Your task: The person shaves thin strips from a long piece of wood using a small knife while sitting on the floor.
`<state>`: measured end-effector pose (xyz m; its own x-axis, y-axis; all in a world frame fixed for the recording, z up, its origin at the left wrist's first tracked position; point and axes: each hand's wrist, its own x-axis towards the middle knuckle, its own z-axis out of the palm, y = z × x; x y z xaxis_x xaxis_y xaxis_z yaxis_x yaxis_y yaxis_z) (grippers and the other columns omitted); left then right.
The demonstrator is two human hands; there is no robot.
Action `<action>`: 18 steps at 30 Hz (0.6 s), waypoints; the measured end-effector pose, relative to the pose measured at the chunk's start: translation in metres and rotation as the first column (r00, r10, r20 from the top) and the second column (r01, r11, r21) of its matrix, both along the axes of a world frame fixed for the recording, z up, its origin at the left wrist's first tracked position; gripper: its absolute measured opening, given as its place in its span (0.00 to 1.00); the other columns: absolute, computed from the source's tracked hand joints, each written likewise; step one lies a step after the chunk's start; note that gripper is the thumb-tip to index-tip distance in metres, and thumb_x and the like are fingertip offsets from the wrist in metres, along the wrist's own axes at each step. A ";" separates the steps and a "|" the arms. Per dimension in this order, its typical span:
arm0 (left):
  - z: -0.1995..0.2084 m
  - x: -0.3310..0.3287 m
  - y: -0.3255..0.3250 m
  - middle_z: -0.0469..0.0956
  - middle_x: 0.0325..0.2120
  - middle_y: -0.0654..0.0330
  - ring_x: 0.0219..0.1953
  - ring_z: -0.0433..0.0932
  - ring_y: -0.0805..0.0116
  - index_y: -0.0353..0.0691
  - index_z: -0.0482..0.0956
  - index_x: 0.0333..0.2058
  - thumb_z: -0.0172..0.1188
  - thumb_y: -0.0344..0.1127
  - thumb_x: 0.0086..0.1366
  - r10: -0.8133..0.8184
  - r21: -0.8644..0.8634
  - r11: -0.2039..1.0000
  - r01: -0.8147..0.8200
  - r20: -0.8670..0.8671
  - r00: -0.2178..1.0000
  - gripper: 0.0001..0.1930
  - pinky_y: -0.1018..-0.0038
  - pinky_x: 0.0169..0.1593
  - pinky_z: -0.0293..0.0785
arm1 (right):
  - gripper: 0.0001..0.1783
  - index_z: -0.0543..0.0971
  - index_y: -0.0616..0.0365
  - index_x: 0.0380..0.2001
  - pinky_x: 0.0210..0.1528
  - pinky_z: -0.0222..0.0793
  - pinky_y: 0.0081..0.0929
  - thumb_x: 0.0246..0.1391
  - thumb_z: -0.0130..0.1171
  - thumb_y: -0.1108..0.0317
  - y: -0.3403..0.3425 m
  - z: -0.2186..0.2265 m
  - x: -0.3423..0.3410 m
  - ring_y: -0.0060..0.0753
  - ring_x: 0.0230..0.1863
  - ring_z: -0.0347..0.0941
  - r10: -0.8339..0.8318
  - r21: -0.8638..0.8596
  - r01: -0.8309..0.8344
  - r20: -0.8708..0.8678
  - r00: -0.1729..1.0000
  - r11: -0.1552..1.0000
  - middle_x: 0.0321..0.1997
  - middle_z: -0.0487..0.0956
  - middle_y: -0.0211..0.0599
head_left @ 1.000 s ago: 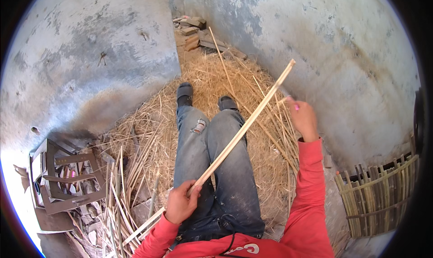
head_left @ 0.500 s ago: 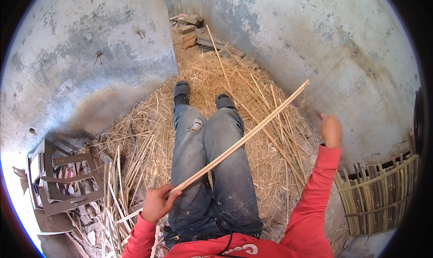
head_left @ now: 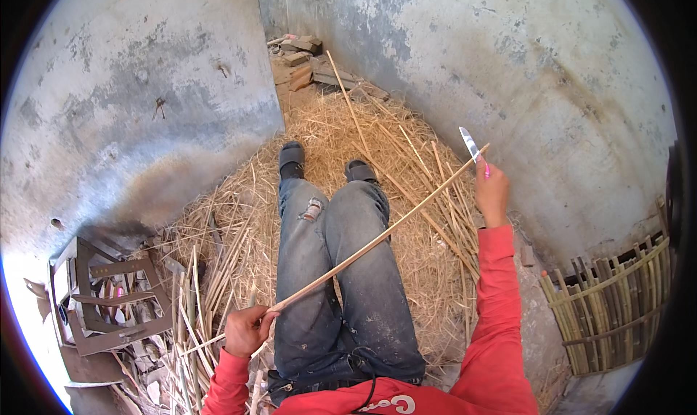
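Note:
My left hand [head_left: 247, 330] grips the near end of a long thin bamboo strip [head_left: 377, 241], which runs diagonally up to the right across my jeans-clad legs [head_left: 341, 270]. My right hand [head_left: 492, 191] is raised at the strip's far end and holds a small knife [head_left: 470, 145] with a pink handle, blade pointing up. The blade sits at the strip's tip. I sit on a bed of straw and bamboo shavings [head_left: 406, 197].
Concrete walls [head_left: 145, 103] close in left and right. A dark metal frame stand [head_left: 109, 299] lies at lower left among loose bamboo slivers [head_left: 196, 321]. A woven bamboo panel [head_left: 617, 306] stands at right. Bricks and wood scraps [head_left: 305, 56] lie in the far corner.
My left hand has pulled the strip down and left, so its far tip now sits at the knife in my right hand, which moved right and then rose.

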<state>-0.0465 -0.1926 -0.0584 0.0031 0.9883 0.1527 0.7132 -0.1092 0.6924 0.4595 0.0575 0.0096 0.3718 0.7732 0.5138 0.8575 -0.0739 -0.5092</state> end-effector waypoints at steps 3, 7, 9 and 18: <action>-0.008 -0.004 0.002 0.74 0.15 0.54 0.15 0.74 0.55 0.39 0.84 0.27 0.73 0.39 0.61 -0.009 0.075 0.997 0.018 -0.118 0.993 0.11 0.65 0.22 0.67 | 0.31 0.78 0.65 0.22 0.28 0.64 0.52 0.70 0.52 0.48 -0.001 -0.014 -0.006 0.65 0.24 0.73 0.046 0.002 -0.046 0.014 0.999 0.999 0.20 0.74 0.59; -0.003 0.002 0.002 0.72 0.14 0.54 0.16 0.73 0.53 0.40 0.82 0.25 0.73 0.38 0.59 0.041 0.174 0.985 -0.009 -0.177 0.983 0.11 0.63 0.22 0.66 | 0.31 0.78 0.64 0.22 0.26 0.63 0.51 0.71 0.51 0.48 -0.032 -0.032 -0.052 0.63 0.23 0.72 0.226 -0.069 -0.226 0.002 0.974 0.972 0.20 0.74 0.58; -0.007 0.002 0.000 0.72 0.14 0.54 0.16 0.73 0.53 0.41 0.82 0.24 0.74 0.38 0.59 0.034 0.176 0.984 -0.006 -0.158 0.987 0.11 0.63 0.22 0.66 | 0.30 0.78 0.64 0.22 0.25 0.62 0.49 0.71 0.50 0.49 -0.037 -0.036 -0.059 0.60 0.20 0.70 0.264 -0.034 -0.264 -0.003 0.965 0.964 0.17 0.72 0.56; -0.013 0.006 0.004 0.74 0.16 0.53 0.17 0.75 0.52 0.41 0.81 0.25 0.74 0.38 0.58 0.011 0.228 0.973 0.042 -0.227 0.974 0.11 0.62 0.24 0.69 | 0.28 0.77 0.64 0.23 0.24 0.60 0.47 0.71 0.51 0.51 -0.021 -0.050 -0.036 0.57 0.18 0.66 0.141 0.062 -0.140 -0.016 0.990 0.988 0.16 0.70 0.53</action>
